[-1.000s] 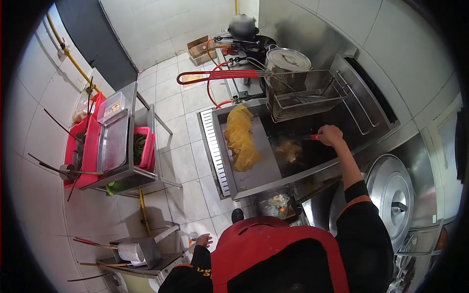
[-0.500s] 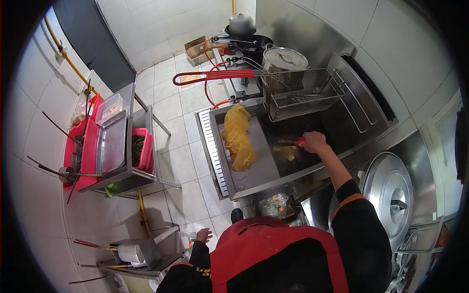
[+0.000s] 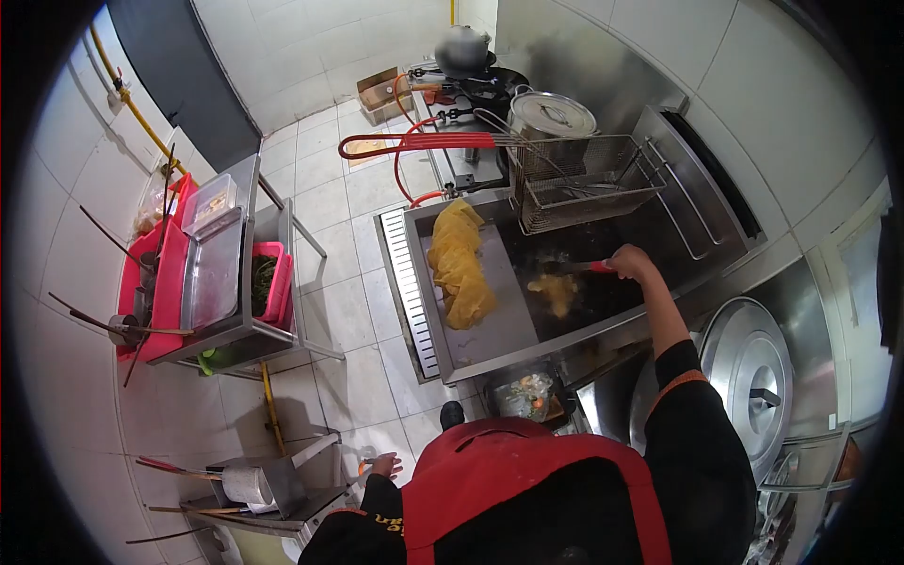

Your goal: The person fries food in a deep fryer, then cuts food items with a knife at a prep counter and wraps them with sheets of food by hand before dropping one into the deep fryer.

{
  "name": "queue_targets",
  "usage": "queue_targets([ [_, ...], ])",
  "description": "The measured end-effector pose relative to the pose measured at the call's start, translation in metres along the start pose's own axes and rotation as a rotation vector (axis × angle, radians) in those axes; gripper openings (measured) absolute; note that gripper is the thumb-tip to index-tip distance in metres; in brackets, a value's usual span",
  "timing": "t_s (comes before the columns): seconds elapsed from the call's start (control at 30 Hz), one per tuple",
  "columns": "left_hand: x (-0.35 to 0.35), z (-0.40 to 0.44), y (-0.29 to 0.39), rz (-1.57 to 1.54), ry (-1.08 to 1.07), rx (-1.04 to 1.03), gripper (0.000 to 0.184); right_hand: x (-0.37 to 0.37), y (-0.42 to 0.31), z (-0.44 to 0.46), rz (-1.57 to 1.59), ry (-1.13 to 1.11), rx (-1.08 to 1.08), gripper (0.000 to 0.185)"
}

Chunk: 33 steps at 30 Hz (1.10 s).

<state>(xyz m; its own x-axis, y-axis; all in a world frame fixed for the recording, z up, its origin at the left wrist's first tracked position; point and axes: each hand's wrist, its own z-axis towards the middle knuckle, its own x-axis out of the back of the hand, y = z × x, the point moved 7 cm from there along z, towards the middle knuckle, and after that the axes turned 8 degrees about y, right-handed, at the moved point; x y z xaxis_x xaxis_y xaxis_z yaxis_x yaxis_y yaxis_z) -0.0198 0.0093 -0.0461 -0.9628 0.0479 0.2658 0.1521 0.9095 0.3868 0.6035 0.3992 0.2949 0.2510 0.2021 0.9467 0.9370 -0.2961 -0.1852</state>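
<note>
My right hand is closed around the handle of a red-handled metal utensil, which reaches left over the dark oil of the fryer. Just below the tool's end, a golden piece of food floats in the oil; the tip itself is hard to make out. Yellow fried sheets lie overlapping on the metal ledge left of the oil. My left hand hangs low beside the red apron, fingers apart and holding nothing.
A wire fry basket with a long red handle rests across the fryer's far side. Behind it stands a lidded pot. A large round lid leans at right. On the left, a metal cart carries trays and pink bins.
My right hand has moved right and slightly up with the red-handled utensil. The golden food piece shows more fully in the oil. My left hand has shifted slightly left and down.
</note>
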Motion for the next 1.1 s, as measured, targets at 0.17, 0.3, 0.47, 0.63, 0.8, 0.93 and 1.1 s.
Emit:
queue_targets([
  [0.17, -0.009, 0.027, -0.003, -0.116, -0.054, 0.016, 0.035, 0.008, 0.023, -0.007, 0.131, 0.043, -0.012, 0.036],
  [0.3, -0.015, 0.016, 0.024, -0.201, -0.003, 0.013, 0.033, 0.015, 0.033, -0.016, 0.169, 0.082, -0.085, 0.034],
  [0.47, -0.016, -0.005, 0.043, -0.177, 0.008, 0.015, 0.033, 0.037, 0.035, -0.034, 0.091, 0.221, -0.123, 0.032],
  [0.63, -0.014, 0.016, 0.019, -0.129, -0.046, -0.027, 0.035, 0.042, 0.021, -0.045, -0.046, 0.348, -0.016, 0.030],
  [0.8, -0.010, 0.019, 0.006, -0.106, -0.057, 0.042, 0.036, 0.029, 0.011, -0.050, -0.181, 0.230, -0.090, 0.036],
  [0.93, -0.011, 0.023, -0.002, -0.167, 0.008, 0.085, 0.035, 0.009, 0.013, -0.053, -0.238, 0.104, -0.076, 0.041],
  [1.1, -0.017, 0.027, -0.004, -0.196, -0.022, 0.050, 0.034, 0.003, 0.008, -0.069, -0.193, 0.119, -0.036, 0.040],
])
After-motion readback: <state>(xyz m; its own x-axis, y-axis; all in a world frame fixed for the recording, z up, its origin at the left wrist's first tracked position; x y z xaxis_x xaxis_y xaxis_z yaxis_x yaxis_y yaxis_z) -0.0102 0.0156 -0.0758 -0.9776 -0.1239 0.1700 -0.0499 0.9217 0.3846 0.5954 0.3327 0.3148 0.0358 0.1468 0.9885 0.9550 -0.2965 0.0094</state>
